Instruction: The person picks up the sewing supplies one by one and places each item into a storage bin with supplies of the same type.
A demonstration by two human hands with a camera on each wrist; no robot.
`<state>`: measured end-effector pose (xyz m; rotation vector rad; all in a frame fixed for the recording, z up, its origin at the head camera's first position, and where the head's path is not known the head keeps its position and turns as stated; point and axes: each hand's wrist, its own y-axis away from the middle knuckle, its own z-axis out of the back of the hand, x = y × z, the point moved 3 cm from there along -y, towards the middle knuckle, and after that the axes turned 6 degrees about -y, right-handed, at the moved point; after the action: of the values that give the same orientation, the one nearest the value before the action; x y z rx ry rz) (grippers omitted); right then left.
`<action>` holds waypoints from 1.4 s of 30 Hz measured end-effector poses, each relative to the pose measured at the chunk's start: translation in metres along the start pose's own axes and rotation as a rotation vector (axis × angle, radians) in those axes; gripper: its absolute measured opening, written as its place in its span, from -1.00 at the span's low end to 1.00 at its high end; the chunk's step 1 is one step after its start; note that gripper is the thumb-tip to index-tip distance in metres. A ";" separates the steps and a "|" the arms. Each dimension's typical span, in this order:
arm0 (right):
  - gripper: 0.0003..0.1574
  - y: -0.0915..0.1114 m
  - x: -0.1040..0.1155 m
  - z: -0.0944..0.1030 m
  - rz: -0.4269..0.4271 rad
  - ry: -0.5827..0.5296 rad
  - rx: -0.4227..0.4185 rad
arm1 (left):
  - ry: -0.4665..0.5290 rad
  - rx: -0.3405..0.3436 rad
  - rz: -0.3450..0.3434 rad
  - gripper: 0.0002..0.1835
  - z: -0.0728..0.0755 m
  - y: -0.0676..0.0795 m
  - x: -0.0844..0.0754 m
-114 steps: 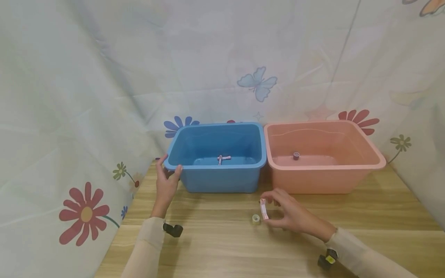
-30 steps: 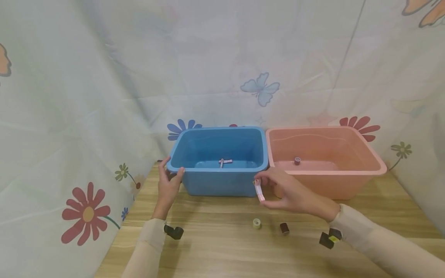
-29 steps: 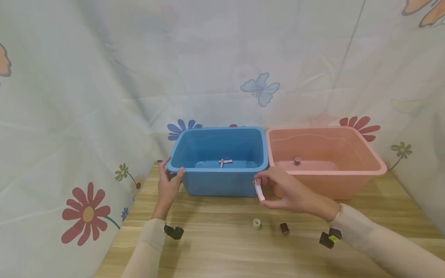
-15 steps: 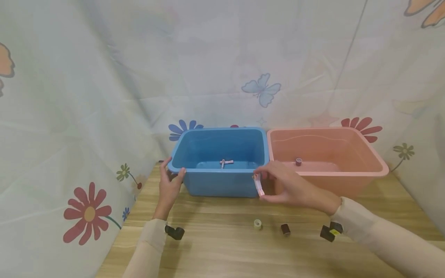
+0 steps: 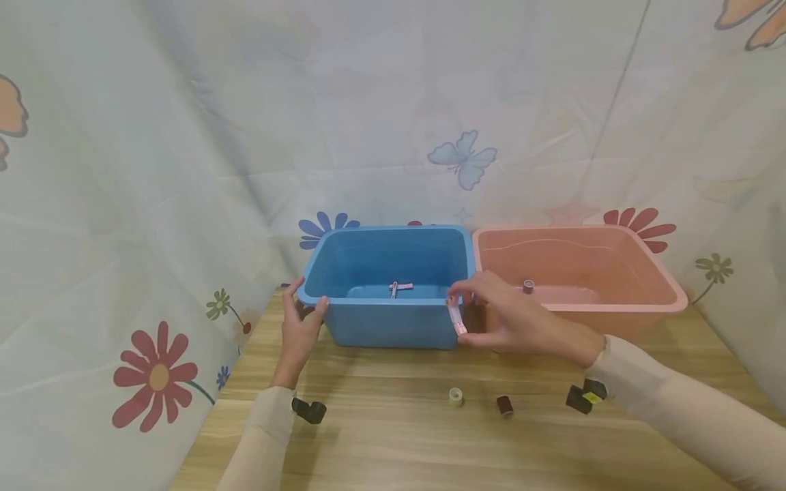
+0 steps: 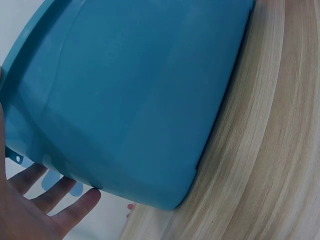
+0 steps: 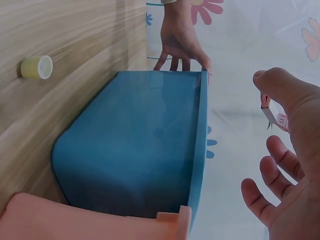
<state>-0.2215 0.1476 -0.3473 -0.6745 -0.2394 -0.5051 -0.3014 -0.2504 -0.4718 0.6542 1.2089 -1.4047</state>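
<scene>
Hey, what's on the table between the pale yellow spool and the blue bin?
Nothing; only bare wooden tabletop lies between the pale yellow spool and the blue bin. The head and right wrist views show it.

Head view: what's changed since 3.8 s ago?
Right hand, still pinching folded white and pink strip, moved forward and up, toward front right corner of blue plastic tub. Dark brown cylindrical spool now visible on wooden tabletop. Left hand still grips tub rim.
</scene>
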 end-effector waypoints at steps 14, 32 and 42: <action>-0.11 -0.013 -0.005 0.016 0.033 0.002 -0.021 | -0.007 0.007 0.018 -0.18 0.000 0.000 0.000; -0.12 -0.023 -0.009 0.025 -0.011 0.019 -0.026 | 0.015 0.013 -0.006 -0.18 0.001 -0.001 -0.002; -0.14 -0.026 -0.011 0.026 -0.039 0.022 -0.018 | -0.010 0.009 -0.014 -0.19 0.001 -0.001 0.002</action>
<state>-0.2456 0.1510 -0.3174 -0.6823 -0.2278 -0.5519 -0.3022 -0.2521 -0.4727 0.6454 1.2025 -1.4237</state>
